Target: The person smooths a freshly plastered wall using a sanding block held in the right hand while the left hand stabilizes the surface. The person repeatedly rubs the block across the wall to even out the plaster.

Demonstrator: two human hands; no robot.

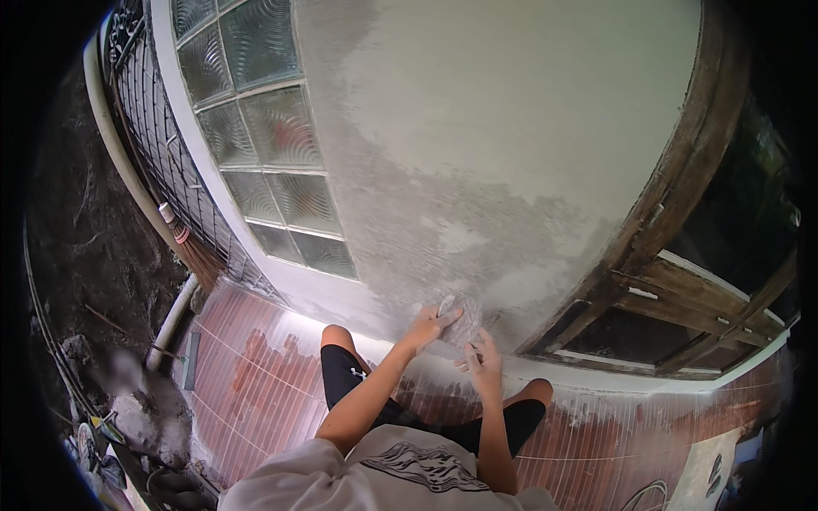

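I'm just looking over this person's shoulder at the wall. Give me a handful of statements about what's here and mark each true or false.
1. The left hand presses a small grey tool against the plastered wall. True.
2. The right hand rests flat on the floor. False: it is raised near the wall, just below the left hand.
3. A glass-block window sits to the left of the plastered area. True.
4. The floor is covered in green carpet. False: it is reddish ribbed tile.
5. A weathered wooden frame stands to the right of the plaster. True.
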